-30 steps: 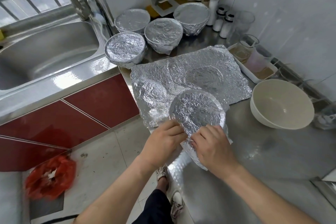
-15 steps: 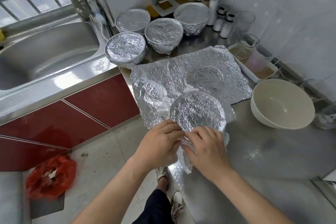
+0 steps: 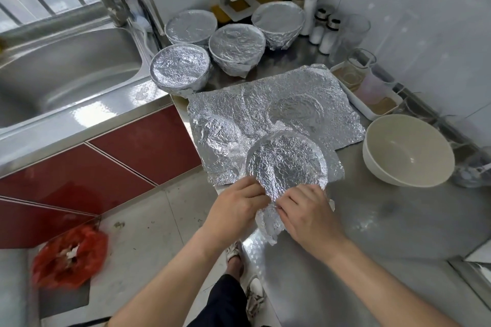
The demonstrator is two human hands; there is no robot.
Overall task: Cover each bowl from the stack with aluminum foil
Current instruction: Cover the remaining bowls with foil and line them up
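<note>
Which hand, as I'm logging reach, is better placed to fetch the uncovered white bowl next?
Right, likely. The right hand is nearer the white bowl, which sits right of the foil-covered bowl being wrapped; the left hand would have to cross it.

Pretty plain: left hand (image 3: 233,210) and right hand (image 3: 309,216) bare, forearms (image 3: 172,273) bare to the frame edge. Black trouser leg (image 3: 223,302), light shoes (image 3: 255,297) with darker patterning, maybe sandals, it's blurry.
</note>
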